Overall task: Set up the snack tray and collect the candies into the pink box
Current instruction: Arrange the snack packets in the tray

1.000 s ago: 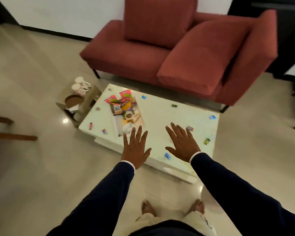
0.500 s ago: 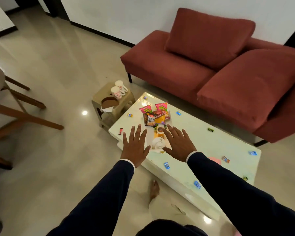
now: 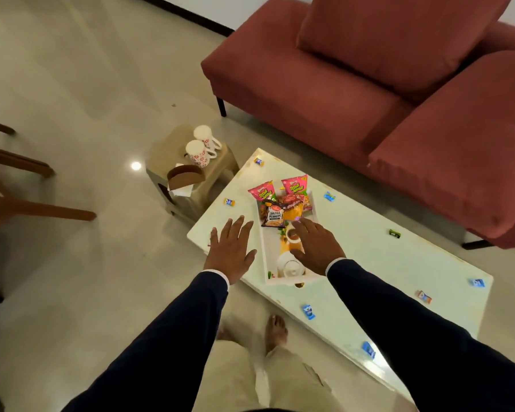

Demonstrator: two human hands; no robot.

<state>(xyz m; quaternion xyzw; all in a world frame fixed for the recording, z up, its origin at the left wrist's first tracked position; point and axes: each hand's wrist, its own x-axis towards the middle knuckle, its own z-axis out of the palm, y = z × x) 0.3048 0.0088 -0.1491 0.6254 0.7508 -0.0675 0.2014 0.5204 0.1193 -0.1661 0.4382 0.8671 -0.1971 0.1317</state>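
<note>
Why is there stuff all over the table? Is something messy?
Yes. Small wrapped candies lie scattered loose across the pale rectangular coffee table, like the blue one near its front edge and the green one near the red sofa, instead of gathered together.

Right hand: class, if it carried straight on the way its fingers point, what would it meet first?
Probably the snack packets standing in the white tray. The right hand hovers over the tray, its fingers aimed at them; its height is unclear.

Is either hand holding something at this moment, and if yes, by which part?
Nothing is held. The left hand and the right hand are both open with fingers spread, above the white tray and the table.
</note>
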